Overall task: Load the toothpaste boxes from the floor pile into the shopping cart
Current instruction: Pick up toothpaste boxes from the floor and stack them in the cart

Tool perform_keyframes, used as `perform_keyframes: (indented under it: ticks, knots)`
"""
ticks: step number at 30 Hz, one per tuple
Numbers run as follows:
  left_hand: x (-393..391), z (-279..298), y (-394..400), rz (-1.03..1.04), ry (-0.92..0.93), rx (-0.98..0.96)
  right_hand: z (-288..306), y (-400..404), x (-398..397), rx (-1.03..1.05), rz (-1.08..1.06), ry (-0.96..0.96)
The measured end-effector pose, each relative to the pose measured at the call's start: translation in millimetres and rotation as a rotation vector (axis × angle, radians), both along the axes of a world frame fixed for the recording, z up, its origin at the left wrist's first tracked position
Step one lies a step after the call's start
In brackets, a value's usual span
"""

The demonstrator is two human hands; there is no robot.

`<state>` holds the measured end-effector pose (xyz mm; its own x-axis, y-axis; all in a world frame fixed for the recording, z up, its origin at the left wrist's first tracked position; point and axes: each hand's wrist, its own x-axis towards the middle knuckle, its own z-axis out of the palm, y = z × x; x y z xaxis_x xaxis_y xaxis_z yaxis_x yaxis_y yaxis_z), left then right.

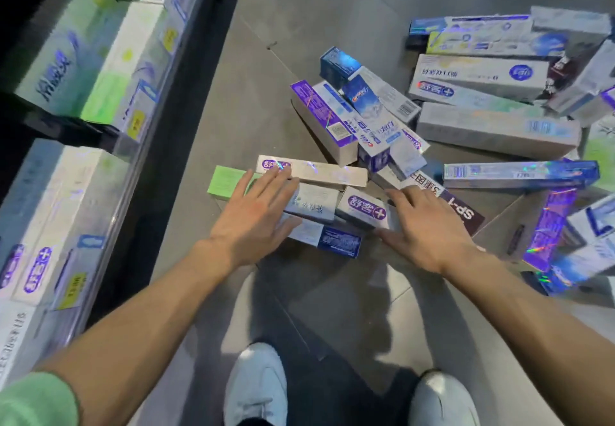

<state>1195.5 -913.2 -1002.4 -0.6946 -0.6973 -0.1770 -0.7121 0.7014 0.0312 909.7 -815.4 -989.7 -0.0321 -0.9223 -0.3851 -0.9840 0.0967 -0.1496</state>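
2 bare hands reach down to a pile of toothpaste boxes (466, 133) scattered on the grey tiled floor (299, 26). The left hand (256, 212) lies flat with straight fingers on the near boxes, its fingertips on a long white box (319, 174) and a green box (223, 181) just beside it. The right hand (429, 226), fingers also spread and relaxed, rests against a dark box (462, 212), gripping nothing. Stocked shelves (83, 109) stand at the left; 2 white shoes (256, 389) show below.
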Motion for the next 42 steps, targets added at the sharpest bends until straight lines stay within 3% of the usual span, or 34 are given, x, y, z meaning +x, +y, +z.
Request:
perform_keyframes:
  ticks: [10,17,25,31,35,38,42]
  knots:
    - [1.3,-8.2,23.1,-0.021,-0.002,0.089,-4.2,10.6,2.3,0.159,-0.016,0.076]
    - [0.5,-16.2,29.6,-0.041,0.016,0.047,-9.8,23.2,-0.8,0.151,-0.214,-0.173]
    - [1.1,-31.0,41.7,-0.111,-0.002,0.045,1.9,38.5,-11.5,-0.007,-0.512,-0.557]
    - [0.3,-28.8,45.3,-0.230,0.011,-0.110,3.5,42.5,-10.3,-0.011,-0.629,-0.765]
    - [-6.4,-21.9,41.9,-0.249,-0.041,-0.075,6.2,41.6,-5.3,0.002,-0.641,-0.815]
    - [-10.1,-16.0,46.2,-0.110,-0.041,0.065,9.2,38.0,-5.3,0.013,-0.631,-0.833]
    - [-21.5,-1.5,54.3,0.320,0.333,0.427,15.1,27.1,-15.2,0.018,-0.650,-0.903]
